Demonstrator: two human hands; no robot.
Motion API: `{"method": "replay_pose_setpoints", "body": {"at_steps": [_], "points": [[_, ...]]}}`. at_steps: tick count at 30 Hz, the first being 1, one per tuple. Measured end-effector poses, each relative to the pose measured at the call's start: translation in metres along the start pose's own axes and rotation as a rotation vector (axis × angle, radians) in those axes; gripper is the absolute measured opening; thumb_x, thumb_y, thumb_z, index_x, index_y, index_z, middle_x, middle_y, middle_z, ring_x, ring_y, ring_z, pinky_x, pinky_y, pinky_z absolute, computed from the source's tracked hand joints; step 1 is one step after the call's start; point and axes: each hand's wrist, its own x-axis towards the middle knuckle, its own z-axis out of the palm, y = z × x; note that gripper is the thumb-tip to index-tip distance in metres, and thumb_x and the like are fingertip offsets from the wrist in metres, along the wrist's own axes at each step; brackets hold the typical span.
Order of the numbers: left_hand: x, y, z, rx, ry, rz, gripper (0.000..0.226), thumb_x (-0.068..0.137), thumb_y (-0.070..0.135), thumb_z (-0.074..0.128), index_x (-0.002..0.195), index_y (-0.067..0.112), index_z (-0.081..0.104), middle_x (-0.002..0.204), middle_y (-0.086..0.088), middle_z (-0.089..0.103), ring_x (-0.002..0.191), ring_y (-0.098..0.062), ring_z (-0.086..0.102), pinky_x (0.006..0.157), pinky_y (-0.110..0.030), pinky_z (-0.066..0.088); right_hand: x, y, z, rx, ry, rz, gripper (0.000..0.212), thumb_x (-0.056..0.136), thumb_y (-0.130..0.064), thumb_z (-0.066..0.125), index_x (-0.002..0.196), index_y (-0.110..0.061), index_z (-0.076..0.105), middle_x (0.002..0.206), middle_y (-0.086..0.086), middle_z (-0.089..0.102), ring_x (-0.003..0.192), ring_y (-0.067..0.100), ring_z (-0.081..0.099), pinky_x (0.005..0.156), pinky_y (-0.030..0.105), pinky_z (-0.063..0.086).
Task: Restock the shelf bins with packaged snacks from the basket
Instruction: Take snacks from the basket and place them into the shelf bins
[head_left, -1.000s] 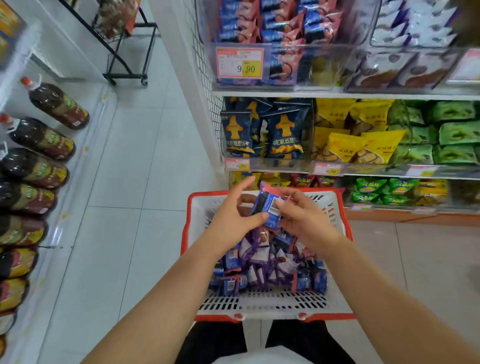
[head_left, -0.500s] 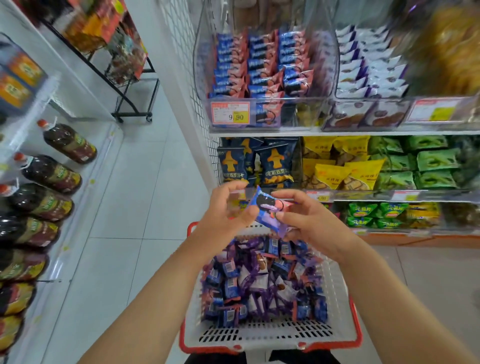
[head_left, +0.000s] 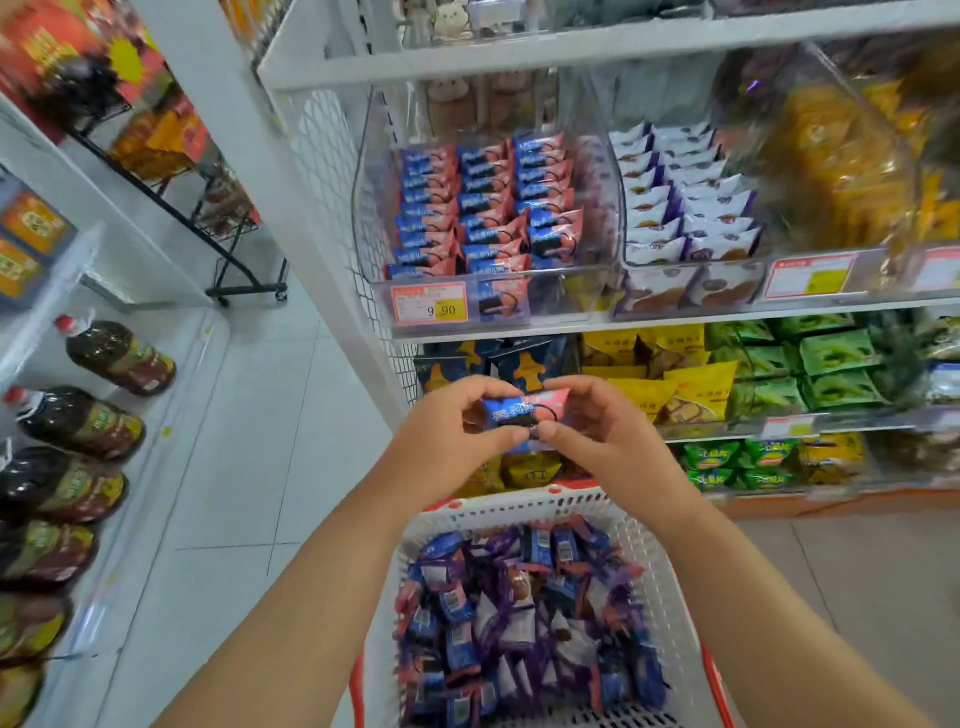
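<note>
Blue-pink snack packet (head_left: 519, 411) lying crosswise, long axis left-right, both hands pinching its ends above basket (head_left: 524, 506)

the packet (head_left: 517, 413) you hold between your hands is blue on its left end and pink on its right, with white lettering. above it, the clear bin (head_left: 488, 208) holds matching blue-and-pink packets, and its price tag (head_left: 429, 310) is red-edged with a yellow patch. right of that bin sit white-and-purple packs (head_left: 685, 208). below the packet, your white basket (head_left: 524, 512) has a red rim.
</note>
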Motion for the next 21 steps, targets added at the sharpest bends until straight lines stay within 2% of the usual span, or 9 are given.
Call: {"method": "replay_pose_setpoints", "body": {"at_steps": [2, 4, 6, 10, 13, 16, 19, 21], "points": [[0.021, 0.019, -0.011, -0.023, 0.112, 0.034, 0.029, 0.083, 0.025, 0.077, 0.107, 0.035, 0.063, 0.098, 0.014, 0.067, 0.081, 0.0, 0.063, 0.076, -0.016, 0.051, 0.01, -0.014, -0.013, 0.038, 0.096, -0.074, 0.034, 0.087, -0.026, 0.069, 0.117, -0.034, 0.054, 0.107, -0.005, 0.065, 0.099, 0.008, 0.063, 0.086, 0.028, 0.051], [0.051, 0.042, -0.026, -0.073, 0.264, 0.086, 0.03, 0.084, 0.024, 0.077, 0.108, 0.034, 0.062, 0.1, 0.011, 0.066, 0.082, 0.001, 0.061, 0.074, -0.009, 0.045, 0.02, -0.033, -0.03, 0.087, 0.208, -0.139, 0.031, 0.09, -0.02, 0.066, 0.116, -0.03, 0.053, 0.104, -0.007, 0.066, 0.096, 0.007, 0.063, 0.087, 0.024, 0.051], [0.09, 0.058, -0.038, -0.082, 0.346, 0.155, 0.029, 0.084, 0.024, 0.076, 0.106, 0.035, 0.061, 0.106, 0.008, 0.066, 0.089, -0.004, 0.061, 0.08, -0.015, 0.046, 0.027, -0.046, -0.047, 0.112, 0.265, -0.179, 0.029, 0.092, -0.013, 0.065, 0.115, -0.028, 0.054, 0.104, -0.002, 0.068, 0.099, 0.014, 0.064, 0.091, 0.029, 0.052], [0.158, 0.067, -0.044, 0.032, 0.313, 0.226, 0.029, 0.083, 0.019, 0.075, 0.107, 0.026, 0.062, 0.107, 0.007, 0.064, 0.103, -0.013, 0.061, 0.094, -0.032, 0.05, 0.027, -0.051, -0.058, 0.153, 0.292, -0.191, 0.029, 0.093, -0.009, 0.063, 0.116, -0.025, 0.055, 0.104, 0.004, 0.07, 0.102, 0.017, 0.065, 0.092, 0.031, 0.052], [0.184, 0.061, -0.039, 0.162, 0.252, 0.222, 0.028, 0.084, 0.021, 0.074, 0.11, 0.017, 0.065, 0.105, 0.007, 0.061, 0.099, -0.015, 0.06, 0.09, -0.029, 0.047, 0.019, -0.041, -0.058, 0.18, 0.347, -0.189, 0.029, 0.093, -0.007, 0.063, 0.118, -0.02, 0.055, 0.099, 0.0, 0.069, 0.097, 0.017, 0.065, 0.089, 0.028, 0.053], [0.195, 0.053, -0.029, 0.272, 0.19, 0.172, 0.032, 0.086, 0.022, 0.073, 0.116, 0.018, 0.064, 0.115, 0.005, 0.06, 0.101, -0.011, 0.053, 0.084, -0.023, 0.04, 0.014, -0.026, -0.055, 0.201, 0.391, -0.176, 0.029, 0.093, -0.006, 0.062, 0.114, -0.024, 0.055, 0.095, -0.004, 0.066, 0.092, 0.011, 0.063, 0.086, 0.026, 0.051], [0.201, 0.052, -0.025, 0.327, 0.156, 0.154, 0.033, 0.086, 0.022, 0.074, 0.116, 0.016, 0.063, 0.122, 0.0, 0.061, 0.11, -0.016, 0.054, 0.087, -0.023, 0.039, 0.019, -0.02, -0.055, 0.124, 0.42, -0.184, 0.027, 0.094, -0.008, 0.061, 0.114, -0.025, 0.055, 0.102, -0.008, 0.063, 0.094, 0.004, 0.06, 0.085, 0.021, 0.047], [0.203, 0.055, -0.027, 0.326, 0.145, 0.131, 0.031, 0.084, 0.023, 0.076, 0.112, 0.017, 0.064, 0.116, 0.001, 0.06, 0.108, -0.017, 0.055, 0.09, -0.027, 0.042, 0.028, -0.02, -0.058, 0.013, 0.45, -0.21, 0.026, 0.096, -0.011, 0.058, 0.115, -0.028, 0.056, 0.11, -0.013, 0.061, 0.101, 0.001, 0.057, 0.09, 0.024, 0.047]]}}
